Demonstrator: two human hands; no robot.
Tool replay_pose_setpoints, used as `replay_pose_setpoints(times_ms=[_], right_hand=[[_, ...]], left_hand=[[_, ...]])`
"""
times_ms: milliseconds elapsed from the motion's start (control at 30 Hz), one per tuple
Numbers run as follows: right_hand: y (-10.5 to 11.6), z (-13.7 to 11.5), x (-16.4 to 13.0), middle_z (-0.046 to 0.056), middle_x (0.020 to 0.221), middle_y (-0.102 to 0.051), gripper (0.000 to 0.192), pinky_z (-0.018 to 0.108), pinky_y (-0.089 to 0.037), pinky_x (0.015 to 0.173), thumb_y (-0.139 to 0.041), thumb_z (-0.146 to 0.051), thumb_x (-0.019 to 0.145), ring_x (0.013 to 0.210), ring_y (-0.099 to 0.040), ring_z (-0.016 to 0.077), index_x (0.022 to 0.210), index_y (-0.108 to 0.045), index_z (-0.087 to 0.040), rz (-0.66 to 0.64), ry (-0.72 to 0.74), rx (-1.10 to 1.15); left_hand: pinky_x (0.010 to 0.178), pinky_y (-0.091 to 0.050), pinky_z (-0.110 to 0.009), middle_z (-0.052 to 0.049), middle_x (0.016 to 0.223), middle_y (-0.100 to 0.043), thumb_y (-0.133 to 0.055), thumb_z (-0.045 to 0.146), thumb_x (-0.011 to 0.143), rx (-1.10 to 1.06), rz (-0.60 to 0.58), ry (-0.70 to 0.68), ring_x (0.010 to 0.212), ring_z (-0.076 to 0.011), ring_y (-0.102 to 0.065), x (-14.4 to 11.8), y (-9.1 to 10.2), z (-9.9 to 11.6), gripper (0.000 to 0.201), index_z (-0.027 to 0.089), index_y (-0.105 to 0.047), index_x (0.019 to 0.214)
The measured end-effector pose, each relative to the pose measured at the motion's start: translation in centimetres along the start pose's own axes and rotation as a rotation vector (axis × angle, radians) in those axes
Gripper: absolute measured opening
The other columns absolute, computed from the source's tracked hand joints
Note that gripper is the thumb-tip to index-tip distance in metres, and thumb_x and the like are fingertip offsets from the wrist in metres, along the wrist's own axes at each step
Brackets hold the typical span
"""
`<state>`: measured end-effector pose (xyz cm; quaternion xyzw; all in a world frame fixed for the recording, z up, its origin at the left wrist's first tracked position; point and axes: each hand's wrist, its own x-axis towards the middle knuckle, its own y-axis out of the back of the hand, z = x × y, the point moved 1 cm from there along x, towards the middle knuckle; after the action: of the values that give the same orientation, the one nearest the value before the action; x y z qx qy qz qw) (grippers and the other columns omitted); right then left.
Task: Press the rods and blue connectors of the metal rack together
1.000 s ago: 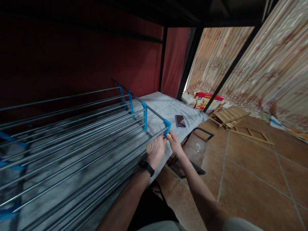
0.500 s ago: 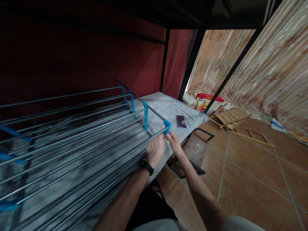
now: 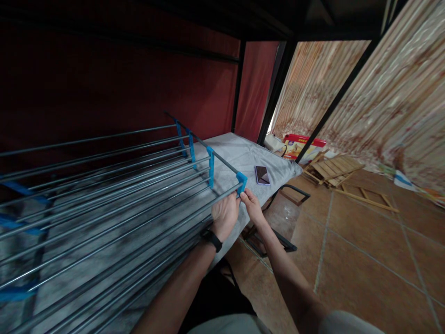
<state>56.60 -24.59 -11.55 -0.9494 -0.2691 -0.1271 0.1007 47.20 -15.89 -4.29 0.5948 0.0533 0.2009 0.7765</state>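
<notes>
A shoe rack of grey metal tubes (image 3: 139,182) with blue plastic connectors lies on a grey cloth-covered surface (image 3: 239,148), stretching off to the left. At its near right corner sits a blue corner connector (image 3: 241,182), joining a long tube and a cross tube. My left hand (image 3: 225,214), with a black watch on the wrist, is closed at the tube end just below this connector. Against the connector's lower edge, my right hand (image 3: 252,206) pinches with thumb and fingers. Both hands nearly touch, and their fingertips are partly hidden.
A phone (image 3: 262,175) lies on the cloth right of the connector. Below the surface's edge is a dark-framed chair (image 3: 283,213). Black metal posts (image 3: 278,93) rise behind. On the tiled floor lie wooden slatted pieces (image 3: 335,168) and a red-and-yellow box (image 3: 299,146).
</notes>
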Motion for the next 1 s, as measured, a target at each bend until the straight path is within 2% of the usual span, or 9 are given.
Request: replay_pose_setpoints(times_ms=[267, 500, 667, 1000], right_hand=[[-0.15, -0.25, -0.33, 0.0, 0.09, -0.069, 0.034, 0.032, -0.045, 0.088, -0.066, -0.055, 0.083, 0.087, -0.059, 0.0198, 0.097, -0.07, -0.025, 0.034, -0.011, -0.015], [-0.04, -0.16, -0.36, 0.0, 0.09, -0.069, 0.028, 0.032, -0.045, 0.088, -0.067, -0.05, 0.084, 0.087, -0.059, 0.019, 0.095, -0.071, -0.025, 0.016, -0.003, 0.018], [-0.22, -0.27, -0.25, 0.001, 0.092, -0.07, 0.032, 0.034, -0.045, 0.091, -0.066, -0.053, 0.083, 0.091, -0.06, 0.0206, 0.097, -0.072, -0.024, 0.022, -0.01, 0.01], [0.13, -0.12, -0.23, 0.001, 0.094, -0.071, 0.036, 0.035, -0.046, 0.093, -0.066, -0.055, 0.082, 0.094, -0.061, 0.0211, 0.099, -0.074, -0.025, -0.023, -0.023, 0.001]], left_hand=[[0.072, -0.046, -0.032, -0.009, 0.095, -0.073, -0.043, 0.041, 0.099, -0.013, -0.003, 0.004, 0.089, -0.0234, -0.068, -0.22, -0.1, -0.21, 0.031, 0.023, -0.062, 0.114], [0.071, -0.047, -0.031, -0.01, 0.092, -0.072, -0.041, 0.04, 0.099, 0.0, -0.022, -0.005, 0.088, -0.0235, -0.069, -0.42, 0.24, -0.14, 0.031, 0.023, -0.063, 0.113], [0.071, -0.047, -0.032, -0.009, 0.09, -0.073, -0.037, 0.041, 0.1, -0.002, -0.024, -0.001, 0.085, -0.0237, -0.069, -0.29, -0.06, -0.22, 0.034, 0.023, -0.065, 0.107], [0.074, -0.048, -0.031, -0.007, 0.098, -0.074, -0.048, 0.045, 0.097, -0.066, -0.052, 0.05, 0.093, -0.0237, -0.069, 0.1, 0.22, -0.71, 0.03, 0.029, -0.065, 0.116]])
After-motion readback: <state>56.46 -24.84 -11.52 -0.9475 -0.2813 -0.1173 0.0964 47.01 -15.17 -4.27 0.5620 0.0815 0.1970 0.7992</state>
